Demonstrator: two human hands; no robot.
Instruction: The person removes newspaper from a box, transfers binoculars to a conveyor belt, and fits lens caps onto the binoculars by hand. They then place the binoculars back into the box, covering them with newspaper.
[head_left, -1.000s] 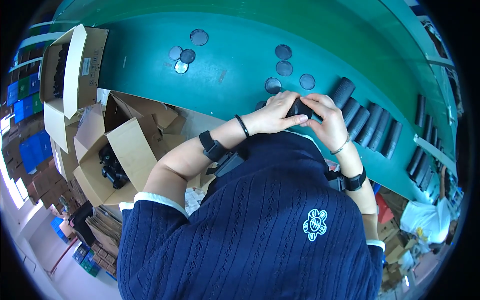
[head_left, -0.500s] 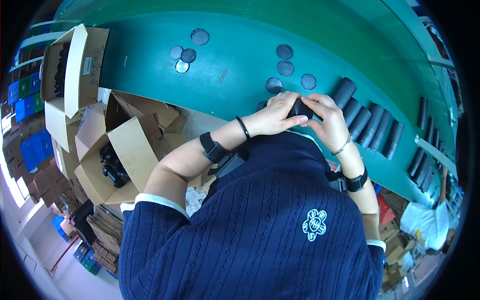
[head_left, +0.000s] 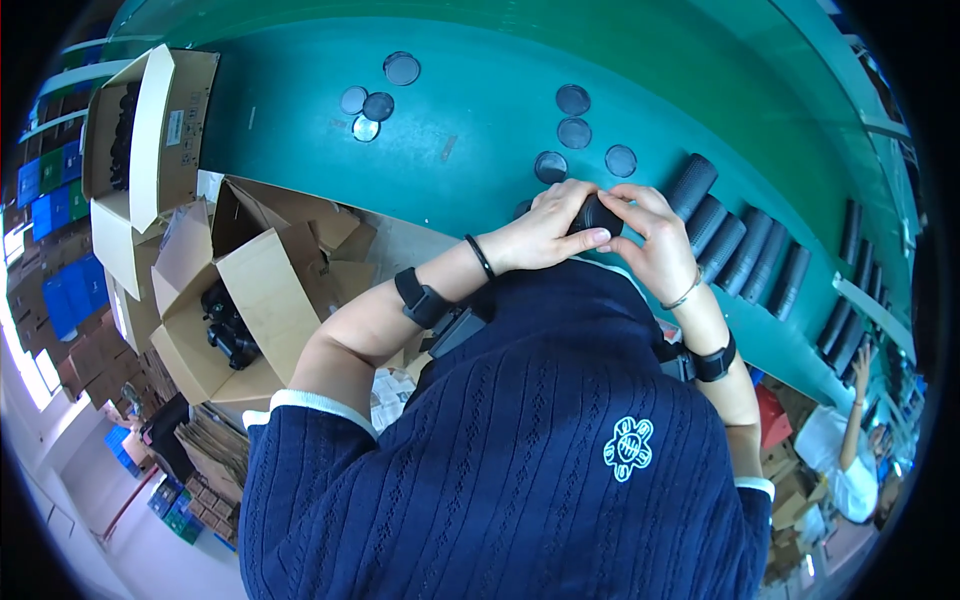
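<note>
In the head view, both hands meet over the near edge of the green desk (head_left: 420,190), closed together around one small black cylinder (head_left: 597,214). The left hand (head_left: 545,232) wraps it from the left with the fingers curled over its top, and the right hand (head_left: 655,245) clasps it from the right, thumb and fingers pressed to its end. The cylinder is held just above the desk edge, close to the person's chest. Just beside the right hand, a row of black ribbed tubes (head_left: 735,240) lies side by side along the desk's right edge. Beyond the hands, dark round discs (head_left: 575,130) lie flat near the middle of the desk, and another group of discs (head_left: 368,100) sits toward the far left. Off the desk's left edge stand open cardboard boxes (head_left: 240,300), one holding dark parts.
</note>
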